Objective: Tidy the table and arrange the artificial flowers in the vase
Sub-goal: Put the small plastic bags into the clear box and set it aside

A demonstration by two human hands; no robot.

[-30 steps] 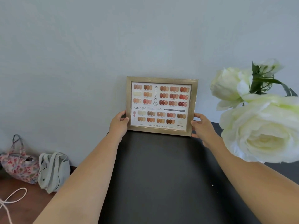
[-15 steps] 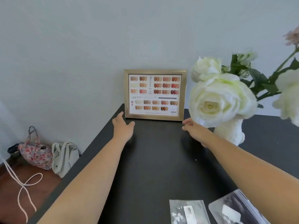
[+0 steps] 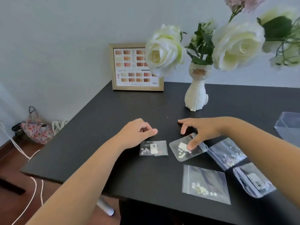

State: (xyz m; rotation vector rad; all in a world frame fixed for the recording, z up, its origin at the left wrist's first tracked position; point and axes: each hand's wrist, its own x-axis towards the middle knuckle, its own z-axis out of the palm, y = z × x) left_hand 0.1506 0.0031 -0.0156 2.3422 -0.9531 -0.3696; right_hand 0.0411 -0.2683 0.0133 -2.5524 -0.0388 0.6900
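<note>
Both hands are off the gold picture frame (image 3: 137, 67), which now stands on its own far beyond them. The left hand (image 3: 135, 133) hovers loosely curled just behind a small clear packet (image 3: 153, 148); the right hand (image 3: 199, 132) presses its thumb onto another packet (image 3: 185, 149).

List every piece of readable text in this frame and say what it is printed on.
"MIGEEN C": vertical heading on the nail colour chart in the gold picture frame, the letters not quite sharp.
"024": left side of the same chart.
Other small print on the chart: too blurred to read.
White labels in the small clear bags on the black table: too small to read.
</note>
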